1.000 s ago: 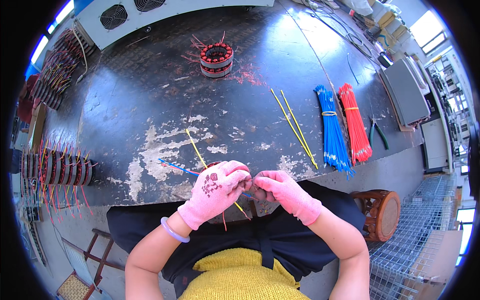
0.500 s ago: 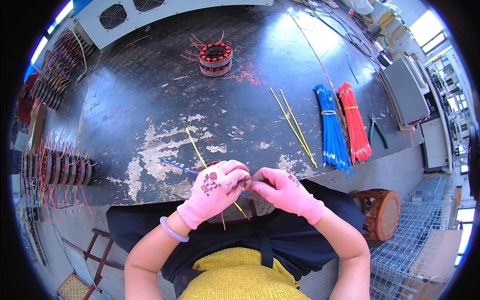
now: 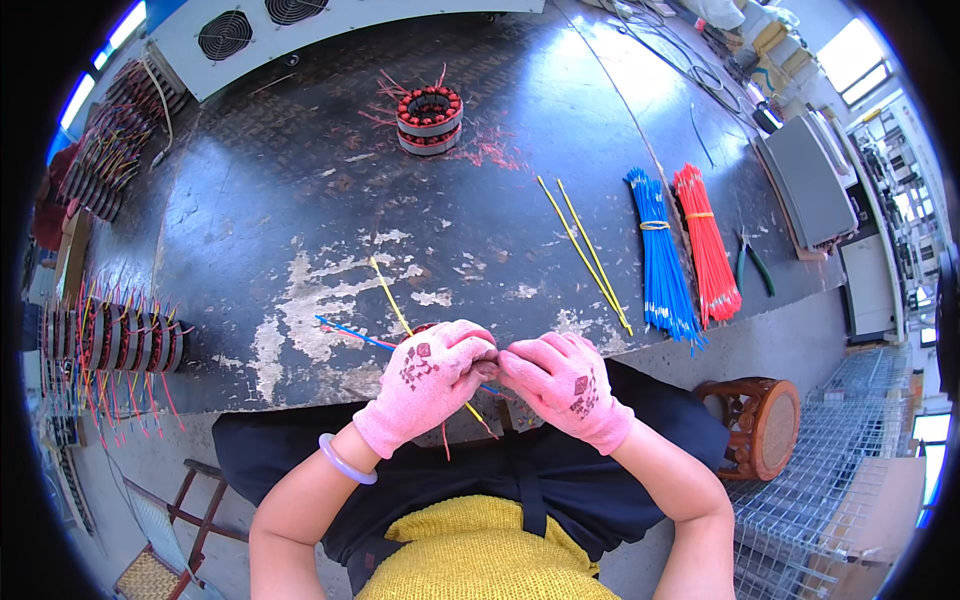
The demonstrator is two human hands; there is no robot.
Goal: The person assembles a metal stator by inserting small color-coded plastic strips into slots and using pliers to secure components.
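Note:
Both my hands wear pink gloves with dark printed marks and meet at the table's near edge. My left hand [image 3: 428,388] is closed over a wound stator, nearly all hidden; a sliver of red winding shows above the knuckles. A yellow wire [image 3: 390,294] and a blue wire [image 3: 345,330] stick out beyond that hand, and more wire ends come out below it. My right hand [image 3: 562,388] is closed in a pinch against the left fingertips; what it pinches is hidden. Another stator [image 3: 430,128] with red windings stands farther back.
Two yellow wires [image 3: 590,260] lie to the right, beside a blue wire bundle [image 3: 660,265], a red wire bundle [image 3: 708,250] and green-handled pliers [image 3: 755,265]. A row of wired stators [image 3: 115,335] sits at left. A wooden stool [image 3: 765,430] stands at right.
My right hand has turned, with its back now more toward me and its fingers bunched against the left fingertips. The left hand has hardly moved.

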